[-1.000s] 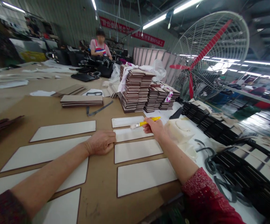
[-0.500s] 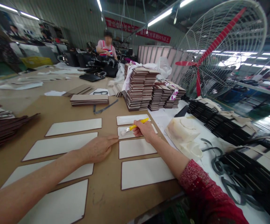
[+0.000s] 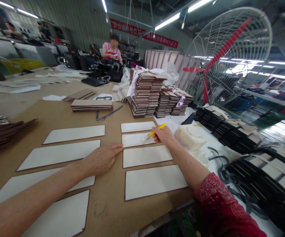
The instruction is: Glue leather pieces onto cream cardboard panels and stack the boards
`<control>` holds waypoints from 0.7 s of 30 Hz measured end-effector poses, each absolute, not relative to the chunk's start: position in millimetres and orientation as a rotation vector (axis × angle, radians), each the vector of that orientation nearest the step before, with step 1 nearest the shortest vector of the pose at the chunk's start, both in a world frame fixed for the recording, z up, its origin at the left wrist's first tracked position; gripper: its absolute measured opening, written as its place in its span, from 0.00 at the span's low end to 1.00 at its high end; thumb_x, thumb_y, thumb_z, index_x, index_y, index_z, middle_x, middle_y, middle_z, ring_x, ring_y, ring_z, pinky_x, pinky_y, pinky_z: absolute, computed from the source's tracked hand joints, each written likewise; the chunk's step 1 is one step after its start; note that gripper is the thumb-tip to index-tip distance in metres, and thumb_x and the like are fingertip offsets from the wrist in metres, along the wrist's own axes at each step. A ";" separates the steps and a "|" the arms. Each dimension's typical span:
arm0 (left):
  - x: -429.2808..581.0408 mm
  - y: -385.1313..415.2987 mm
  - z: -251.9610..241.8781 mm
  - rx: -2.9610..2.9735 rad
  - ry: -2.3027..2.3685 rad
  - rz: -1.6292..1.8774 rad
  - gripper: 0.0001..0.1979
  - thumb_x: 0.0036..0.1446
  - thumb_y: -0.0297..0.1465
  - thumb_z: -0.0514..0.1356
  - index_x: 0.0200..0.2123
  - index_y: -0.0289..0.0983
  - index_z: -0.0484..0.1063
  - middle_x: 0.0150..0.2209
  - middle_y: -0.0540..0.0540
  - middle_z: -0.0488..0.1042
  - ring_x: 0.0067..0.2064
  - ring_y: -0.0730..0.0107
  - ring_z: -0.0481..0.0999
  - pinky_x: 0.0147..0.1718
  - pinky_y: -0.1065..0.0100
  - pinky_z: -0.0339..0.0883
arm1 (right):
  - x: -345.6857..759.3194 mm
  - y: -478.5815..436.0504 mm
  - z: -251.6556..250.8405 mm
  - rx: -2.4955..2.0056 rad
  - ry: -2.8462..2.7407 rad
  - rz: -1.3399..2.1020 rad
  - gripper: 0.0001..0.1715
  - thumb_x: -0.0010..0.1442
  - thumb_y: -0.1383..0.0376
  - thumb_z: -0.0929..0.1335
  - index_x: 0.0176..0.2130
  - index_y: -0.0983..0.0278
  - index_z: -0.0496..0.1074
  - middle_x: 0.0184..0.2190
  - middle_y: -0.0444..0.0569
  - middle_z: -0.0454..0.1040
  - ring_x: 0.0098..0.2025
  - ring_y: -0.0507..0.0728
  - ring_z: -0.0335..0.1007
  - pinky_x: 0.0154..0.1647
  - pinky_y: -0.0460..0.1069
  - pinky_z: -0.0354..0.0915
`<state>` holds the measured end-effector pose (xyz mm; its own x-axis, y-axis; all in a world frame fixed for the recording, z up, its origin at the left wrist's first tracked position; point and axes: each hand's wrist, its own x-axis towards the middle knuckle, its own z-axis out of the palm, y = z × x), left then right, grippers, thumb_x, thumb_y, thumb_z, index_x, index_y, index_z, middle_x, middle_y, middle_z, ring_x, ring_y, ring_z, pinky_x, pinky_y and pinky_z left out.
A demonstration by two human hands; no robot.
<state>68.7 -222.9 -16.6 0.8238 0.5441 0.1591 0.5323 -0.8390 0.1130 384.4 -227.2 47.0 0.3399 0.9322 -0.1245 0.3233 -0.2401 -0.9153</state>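
Note:
My right hand is closed round a yellow-handled brush, whose bristles rest on a white rectangular panel, second from the far end of the right column. My left hand lies flat on the brown board, fingers stretched out, fingertips touching that panel's left end. Other white panels with dark edges lie in two columns on the board.
Tall stacks of brown-edged panels stand beyond the column, a flat stack to their left. A white tub sits right of my brush hand. Black pieces and straps fill the right side. A big fan stands behind. Another person sits far back.
The brush has swept from the left part of the panel toward its right end. My left hand stays at the panel's left edge. The view has shifted slightly.

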 end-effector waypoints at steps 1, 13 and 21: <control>68.5 -222.7 -16.9 2.942 0.869 0.283 0.27 0.61 0.23 0.50 0.63 0.33 0.66 0.64 0.41 0.67 0.64 0.63 0.68 0.66 0.62 0.60 | 391.9 -228.4 47.3 -1.786 -1.127 0.862 0.14 0.61 0.60 0.70 0.26 0.65 0.73 0.20 0.48 0.77 0.17 0.52 0.70 0.16 0.45 0.68; 68.8 -220.4 -17.2 2.908 0.898 0.153 0.29 0.60 0.23 0.48 0.64 0.31 0.65 0.66 0.40 0.65 0.66 0.59 0.66 0.67 0.56 0.59 | 439.3 -242.8 62.6 -2.051 -1.186 0.471 0.22 0.59 0.59 0.70 0.16 0.62 0.70 0.13 0.49 0.71 0.22 0.57 0.74 0.30 0.47 0.69; 67.0 -228.6 2.0 2.862 0.838 0.199 0.28 0.59 0.20 0.49 0.63 0.33 0.66 0.66 0.40 0.64 0.65 0.60 0.66 0.66 0.58 0.60 | 422.1 -271.6 80.3 -1.766 -1.076 0.599 0.12 0.61 0.57 0.67 0.33 0.63 0.74 0.23 0.44 0.78 0.22 0.51 0.73 0.24 0.44 0.70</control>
